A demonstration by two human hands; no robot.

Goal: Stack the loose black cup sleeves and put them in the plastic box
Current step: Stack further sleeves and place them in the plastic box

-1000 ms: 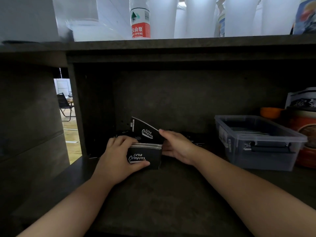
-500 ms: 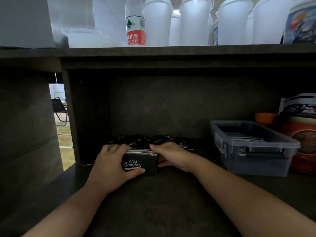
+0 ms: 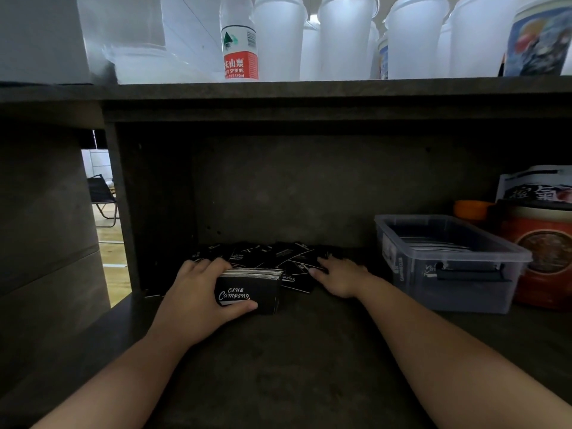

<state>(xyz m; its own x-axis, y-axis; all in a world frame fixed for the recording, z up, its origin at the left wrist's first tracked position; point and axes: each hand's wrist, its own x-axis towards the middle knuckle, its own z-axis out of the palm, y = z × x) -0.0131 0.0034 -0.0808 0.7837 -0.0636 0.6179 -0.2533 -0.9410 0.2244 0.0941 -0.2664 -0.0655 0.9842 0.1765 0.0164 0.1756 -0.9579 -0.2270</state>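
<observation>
Left hand (image 3: 198, 300) gripping stack (image 3: 249, 287) of black sleeves, thumb across its front, fingers over the back edge. Right hand (image 3: 339, 278) just right of stack, fingers spread flat on loose sleeves (image 3: 278, 253) strewn behind both hands. Clear box (image 3: 448, 264) farther right of right hand, sleeves already inside.

Sleeve stack (image 3: 247, 291): black, white script lettering on the front, pale edges along the top.
Loose sleeves (image 3: 272, 253): black, thin white lines and small white print.
Plastic box (image 3: 448, 283): clear, greyish, with a dark handle on its front wall.
Shelf (image 3: 278, 366): dark mottled grey-brown.
Bottle (image 3: 240, 41): clear, label white above and red below, green mark, white characters.
Cups (image 3: 343, 35): frosted white.
Tin (image 3: 544, 252): orange-red with a round dark emblem.
</observation>
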